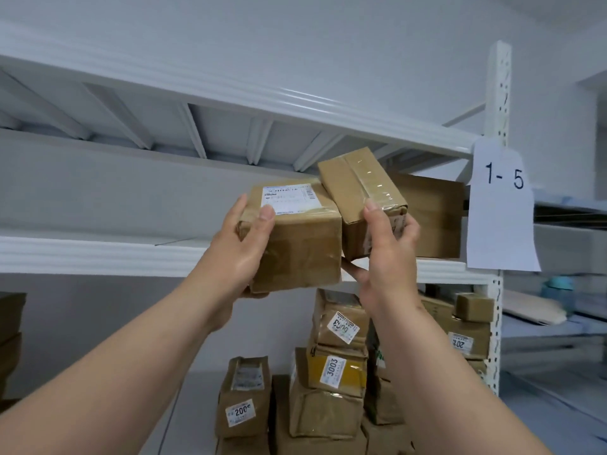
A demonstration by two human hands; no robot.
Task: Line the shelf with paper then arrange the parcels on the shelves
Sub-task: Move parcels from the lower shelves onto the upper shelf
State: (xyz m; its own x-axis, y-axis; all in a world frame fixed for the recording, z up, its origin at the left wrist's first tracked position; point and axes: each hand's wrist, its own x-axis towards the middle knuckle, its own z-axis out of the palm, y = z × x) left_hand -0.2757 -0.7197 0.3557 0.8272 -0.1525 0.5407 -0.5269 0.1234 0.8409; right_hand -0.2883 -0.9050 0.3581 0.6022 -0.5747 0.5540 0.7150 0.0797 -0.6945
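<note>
My left hand grips a brown cardboard parcel with a white shipping label on top, thumb over its left edge. My right hand holds a smaller taped brown parcel, tilted, with its lower end pinched between thumb and fingers. Both parcels are raised in front of the white shelf, and they touch each other. Another brown box stands on that shelf behind them at the right. White paper lies on the shelf surface.
An upper shelf runs overhead. A paper sign reading 1-5 hangs on the right upright post. Several labelled parcels are stacked on the lower shelf. More boxes sit at far left.
</note>
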